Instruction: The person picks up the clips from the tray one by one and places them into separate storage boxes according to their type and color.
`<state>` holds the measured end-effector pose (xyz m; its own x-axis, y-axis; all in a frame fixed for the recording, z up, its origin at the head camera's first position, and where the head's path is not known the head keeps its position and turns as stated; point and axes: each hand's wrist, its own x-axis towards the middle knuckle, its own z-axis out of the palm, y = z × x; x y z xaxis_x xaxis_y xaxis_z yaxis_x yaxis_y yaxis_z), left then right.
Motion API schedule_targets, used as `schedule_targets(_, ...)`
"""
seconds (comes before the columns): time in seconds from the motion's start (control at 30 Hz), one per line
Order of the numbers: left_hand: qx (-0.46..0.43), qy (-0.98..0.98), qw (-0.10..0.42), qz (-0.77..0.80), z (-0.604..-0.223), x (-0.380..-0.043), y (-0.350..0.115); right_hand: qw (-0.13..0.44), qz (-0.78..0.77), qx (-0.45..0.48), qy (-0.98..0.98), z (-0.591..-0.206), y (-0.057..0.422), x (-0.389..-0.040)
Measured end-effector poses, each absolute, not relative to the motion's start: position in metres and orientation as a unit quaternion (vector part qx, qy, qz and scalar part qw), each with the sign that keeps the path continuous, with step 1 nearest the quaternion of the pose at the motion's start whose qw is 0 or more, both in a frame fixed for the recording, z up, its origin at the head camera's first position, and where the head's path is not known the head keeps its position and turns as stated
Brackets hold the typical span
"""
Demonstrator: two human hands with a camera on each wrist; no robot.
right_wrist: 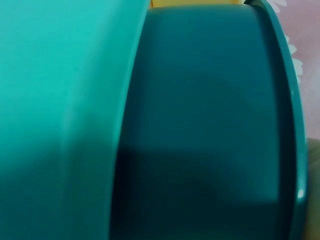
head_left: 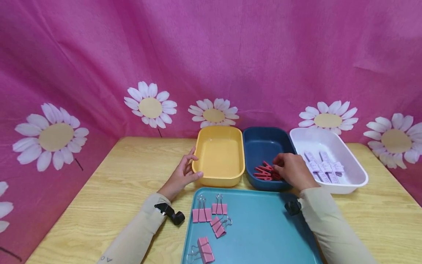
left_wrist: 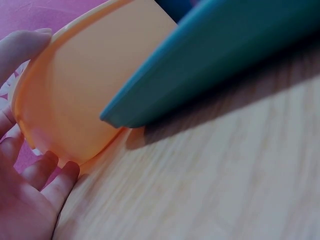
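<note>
Nearest, on a wooden table (head_left: 148,165), a teal tray (head_left: 263,227) carries four pink clips (head_left: 202,216) on its left side, three of them bunched close; one wire handle could catch another and drag it along if a clip is lifted carelessly. The left camera (head_left: 178,219), strapped to the wrist, hangs just beside the tray's edge, and the right sleeve (head_left: 329,220) crosses its right side, so a careless sweep of either arm could nudge the tray. Beyond it, the left hand (head_left: 181,176) rests at the near left corner of a yellow bin (head_left: 219,150), its fingers spread and relaxed against rim and wall; a hard push there might slide the bin into its neighbour. That neighbour is a blue bin (head_left: 267,143), with red pegs (head_left: 262,174) heaped at its near end. The right hand (head_left: 293,168) reaches down over the heap, fingers bent; whether they pinch a peg I cannot tell, since the fingertips are partly hidden. Pegs lying crosswise could hook together, and a loose hold could drop one. At right, close against the blue bin, a white bin (head_left: 344,187) holds lilac clips (head_left: 324,167); a wide wrist could knock its rim. Behind everything hangs a magenta curtain (head_left: 211,55) with daisies.
</note>
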<state>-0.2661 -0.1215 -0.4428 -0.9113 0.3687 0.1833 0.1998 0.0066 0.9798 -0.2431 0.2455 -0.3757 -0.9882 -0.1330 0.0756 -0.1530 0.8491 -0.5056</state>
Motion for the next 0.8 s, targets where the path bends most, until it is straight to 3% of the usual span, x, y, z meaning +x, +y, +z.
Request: schedule_targets(0.8,0.211,0.703,0.059,0.677,-0.4449,-0.2655,-0.1205,-0.019,0.251,0.099,-0.963,-0.3785,0.2461,-0.2434)
